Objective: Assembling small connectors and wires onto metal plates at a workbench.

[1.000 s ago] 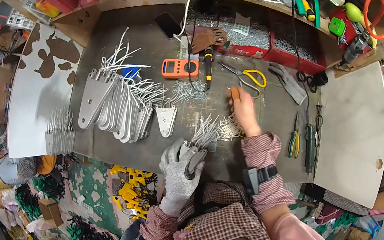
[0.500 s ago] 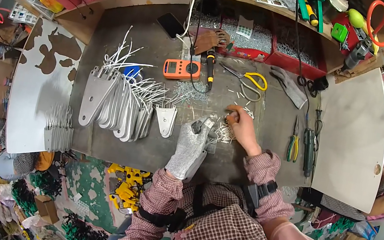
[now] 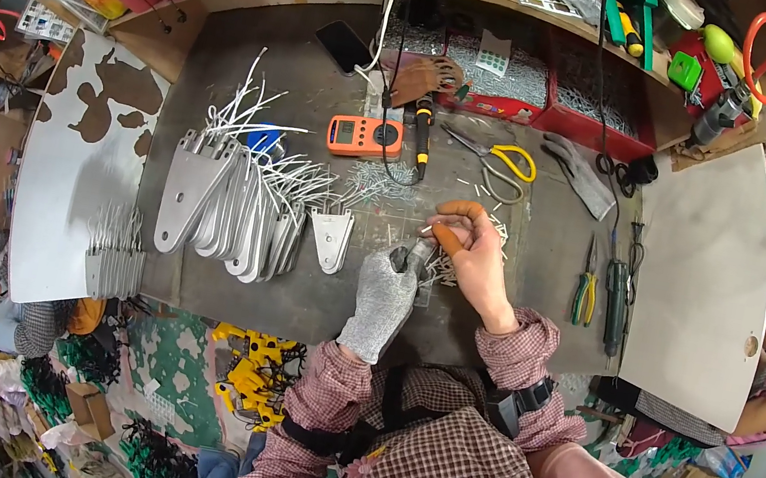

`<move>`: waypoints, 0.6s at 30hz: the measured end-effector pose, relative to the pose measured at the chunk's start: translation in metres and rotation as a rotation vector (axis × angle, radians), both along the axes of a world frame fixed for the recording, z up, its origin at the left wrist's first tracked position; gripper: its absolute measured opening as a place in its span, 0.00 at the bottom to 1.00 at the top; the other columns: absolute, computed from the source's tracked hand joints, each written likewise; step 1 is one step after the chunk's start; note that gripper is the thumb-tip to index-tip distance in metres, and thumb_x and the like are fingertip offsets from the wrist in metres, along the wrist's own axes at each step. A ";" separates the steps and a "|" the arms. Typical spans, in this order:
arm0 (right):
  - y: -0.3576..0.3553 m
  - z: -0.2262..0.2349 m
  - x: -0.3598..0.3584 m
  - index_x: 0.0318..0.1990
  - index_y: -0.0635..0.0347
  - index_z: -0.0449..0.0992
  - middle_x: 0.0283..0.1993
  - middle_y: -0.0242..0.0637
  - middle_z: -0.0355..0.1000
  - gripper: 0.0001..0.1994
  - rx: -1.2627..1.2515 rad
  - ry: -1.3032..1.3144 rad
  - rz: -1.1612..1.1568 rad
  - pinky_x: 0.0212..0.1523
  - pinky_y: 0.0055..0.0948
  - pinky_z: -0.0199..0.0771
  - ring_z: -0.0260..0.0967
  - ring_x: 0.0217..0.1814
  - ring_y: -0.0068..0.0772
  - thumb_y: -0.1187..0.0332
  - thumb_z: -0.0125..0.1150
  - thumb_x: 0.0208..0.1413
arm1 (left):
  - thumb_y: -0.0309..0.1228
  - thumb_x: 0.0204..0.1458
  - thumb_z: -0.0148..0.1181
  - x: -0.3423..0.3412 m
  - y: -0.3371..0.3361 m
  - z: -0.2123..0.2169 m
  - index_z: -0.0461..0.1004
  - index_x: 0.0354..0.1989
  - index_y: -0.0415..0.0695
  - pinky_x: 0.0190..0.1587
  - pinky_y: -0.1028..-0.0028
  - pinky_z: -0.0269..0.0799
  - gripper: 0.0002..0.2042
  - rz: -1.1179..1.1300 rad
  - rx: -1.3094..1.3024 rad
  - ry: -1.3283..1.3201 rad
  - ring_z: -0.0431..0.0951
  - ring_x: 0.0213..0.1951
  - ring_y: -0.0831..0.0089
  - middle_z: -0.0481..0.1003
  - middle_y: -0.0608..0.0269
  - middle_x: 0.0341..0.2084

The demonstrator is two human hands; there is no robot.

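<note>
The right hand (image 3: 478,267), bare apart from orange finger covers (image 3: 448,241) on the thumb and 1 finger, pinches a small white tube (image 3: 427,230) between thumb and fingertip. The tube is just above the fingertips of the left hand (image 3: 383,298); whether it touches them, I cannot tell. The left hand wears a grey knit glove, its fingers curled in and closed on a pale grey piece (image 3: 422,251), mostly hidden, so its shape cannot be told.

Between and below the 2 hands, a pile of white tubes (image 3: 443,271) lies on the table (image 3: 539,275), partly covered by the right hand.

To the left of the left hand, 1 tapered metal plate (image 3: 330,242) lies flat, white wires at its upper end. Near it, farther left, a row of overlapping metal plates (image 3: 228,208) bears more white wires. Above the single plate are a heap of small metal parts (image 3: 380,181), an orange meter (image 3: 359,137) and a black-and-yellow screwdriver (image 3: 422,139).

Beyond the right hand lie yellow-handled scissors (image 3: 515,164) and an unworn grey glove (image 3: 583,178). Farther right, green-and-yellow pliers (image 3: 586,291) lie beside a dark power tool (image 3: 614,303). At the back stand 2 red boxes (image 3: 592,129) filled with small metal pieces.
</note>
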State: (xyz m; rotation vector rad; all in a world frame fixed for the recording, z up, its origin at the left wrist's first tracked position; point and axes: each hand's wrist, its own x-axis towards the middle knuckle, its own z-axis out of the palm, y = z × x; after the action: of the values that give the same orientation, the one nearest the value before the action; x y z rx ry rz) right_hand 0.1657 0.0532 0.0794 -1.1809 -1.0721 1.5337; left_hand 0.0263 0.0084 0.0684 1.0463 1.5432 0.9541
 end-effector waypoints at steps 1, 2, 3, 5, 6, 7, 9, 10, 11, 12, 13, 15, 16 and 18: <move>0.000 0.000 0.000 0.54 0.67 0.68 0.48 0.42 0.76 0.13 -0.003 -0.012 0.012 0.48 0.21 0.76 0.78 0.48 0.26 0.80 0.58 0.63 | 0.38 0.63 0.62 -0.001 0.000 -0.001 0.77 0.28 0.34 0.23 0.67 0.61 0.17 0.001 0.000 0.000 0.66 0.17 0.76 0.71 0.62 0.14; 0.000 0.002 -0.001 0.54 0.67 0.68 0.48 0.42 0.76 0.13 -0.003 -0.012 0.012 0.48 0.21 0.76 0.78 0.48 0.26 0.80 0.58 0.63 | 0.38 0.63 0.62 -0.002 0.000 -0.002 0.77 0.28 0.34 0.23 0.66 0.61 0.18 -0.008 0.008 0.032 0.66 0.18 0.75 0.71 0.62 0.14; 0.000 0.005 -0.002 0.54 0.67 0.68 0.48 0.41 0.76 0.13 0.016 -0.044 0.017 0.48 0.21 0.76 0.78 0.48 0.26 0.80 0.58 0.63 | 0.38 0.63 0.61 -0.002 0.001 -0.002 0.77 0.28 0.33 0.23 0.65 0.61 0.18 -0.018 0.016 0.064 0.66 0.18 0.74 0.71 0.61 0.14; -0.001 0.006 -0.003 0.54 0.66 0.68 0.48 0.41 0.77 0.13 0.035 -0.077 0.022 0.48 0.21 0.77 0.78 0.47 0.25 0.80 0.58 0.63 | 0.38 0.63 0.61 -0.002 0.002 -0.003 0.77 0.29 0.33 0.23 0.64 0.61 0.18 -0.027 0.022 0.064 0.66 0.18 0.73 0.70 0.60 0.14; -0.001 0.006 -0.003 0.54 0.66 0.68 0.47 0.41 0.77 0.13 0.053 -0.095 0.028 0.47 0.21 0.77 0.78 0.47 0.26 0.80 0.58 0.63 | 0.38 0.63 0.61 -0.002 0.002 -0.004 0.76 0.29 0.33 0.24 0.63 0.61 0.18 -0.036 0.028 0.065 0.66 0.18 0.71 0.70 0.59 0.14; -0.001 0.006 -0.004 0.54 0.66 0.68 0.47 0.41 0.77 0.13 0.071 -0.112 0.034 0.47 0.21 0.77 0.78 0.47 0.26 0.80 0.58 0.63 | 0.38 0.63 0.61 -0.002 0.002 -0.004 0.76 0.29 0.33 0.24 0.63 0.61 0.18 -0.036 0.029 0.064 0.66 0.18 0.71 0.70 0.59 0.14; -0.001 0.009 -0.004 0.54 0.66 0.68 0.47 0.42 0.78 0.13 0.110 -0.163 0.041 0.47 0.22 0.77 0.79 0.47 0.26 0.80 0.58 0.63 | 0.38 0.63 0.61 -0.003 0.002 0.001 0.78 0.32 0.33 0.24 0.63 0.62 0.16 -0.068 0.027 0.084 0.67 0.17 0.68 0.71 0.56 0.15; -0.001 0.010 -0.004 0.54 0.67 0.69 0.46 0.42 0.78 0.13 0.150 -0.214 0.049 0.47 0.22 0.78 0.79 0.47 0.27 0.80 0.58 0.63 | 0.38 0.63 0.61 -0.003 0.002 0.001 0.78 0.32 0.33 0.24 0.63 0.62 0.16 -0.068 0.027 0.084 0.67 0.17 0.68 0.71 0.56 0.15; -0.001 0.011 -0.004 0.54 0.67 0.69 0.46 0.42 0.78 0.13 0.150 -0.213 0.049 0.47 0.22 0.78 0.79 0.47 0.27 0.80 0.58 0.63 | 0.38 0.63 0.61 -0.003 0.001 0.000 0.79 0.35 0.35 0.25 0.62 0.64 0.15 -0.071 0.046 0.082 0.70 0.18 0.65 0.73 0.55 0.16; -0.002 0.011 -0.005 0.54 0.66 0.69 0.45 0.43 0.78 0.13 0.224 -0.275 0.065 0.46 0.24 0.78 0.79 0.46 0.29 0.79 0.59 0.63 | 0.38 0.62 0.61 -0.004 0.001 -0.001 0.80 0.37 0.36 0.26 0.62 0.66 0.15 -0.073 0.065 0.080 0.73 0.19 0.63 0.75 0.54 0.17; -0.002 0.012 -0.005 0.53 0.66 0.70 0.43 0.43 0.78 0.13 0.299 -0.337 0.081 0.46 0.26 0.78 0.80 0.46 0.32 0.79 0.59 0.62 | 0.38 0.62 0.61 -0.004 0.000 -0.002 0.80 0.37 0.36 0.26 0.62 0.66 0.15 -0.073 0.065 0.080 0.73 0.19 0.63 0.75 0.54 0.17; 0.000 0.022 -0.005 0.53 0.65 0.71 0.42 0.45 0.77 0.14 0.392 -0.468 0.102 0.44 0.29 0.78 0.79 0.44 0.36 0.78 0.61 0.60 | 0.39 0.62 0.61 -0.005 -0.002 -0.001 0.81 0.41 0.39 0.28 0.61 0.69 0.14 -0.093 0.173 0.266 0.78 0.23 0.56 0.77 0.50 0.20; 0.002 0.026 -0.004 0.53 0.63 0.72 0.40 0.46 0.76 0.14 0.486 -0.599 0.122 0.43 0.32 0.77 0.79 0.42 0.41 0.77 0.62 0.59 | 0.39 0.62 0.61 -0.005 -0.002 0.000 0.81 0.41 0.39 0.28 0.61 0.69 0.14 -0.093 0.172 0.265 0.78 0.23 0.56 0.77 0.50 0.20; 0.005 0.030 -0.002 0.53 0.62 0.72 0.39 0.47 0.75 0.15 0.503 -0.645 0.152 0.42 0.35 0.76 0.77 0.41 0.44 0.76 0.63 0.58 | 0.39 0.62 0.61 -0.006 -0.003 0.004 0.82 0.42 0.42 0.29 0.59 0.71 0.12 -0.116 0.164 0.407 0.80 0.26 0.51 0.78 0.48 0.22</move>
State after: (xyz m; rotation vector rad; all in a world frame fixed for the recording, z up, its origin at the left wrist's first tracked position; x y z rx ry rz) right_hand 0.1636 0.0578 0.1095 -1.2701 -1.8778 0.8946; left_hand 0.0203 0.0057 0.0720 1.5021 1.7276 0.8312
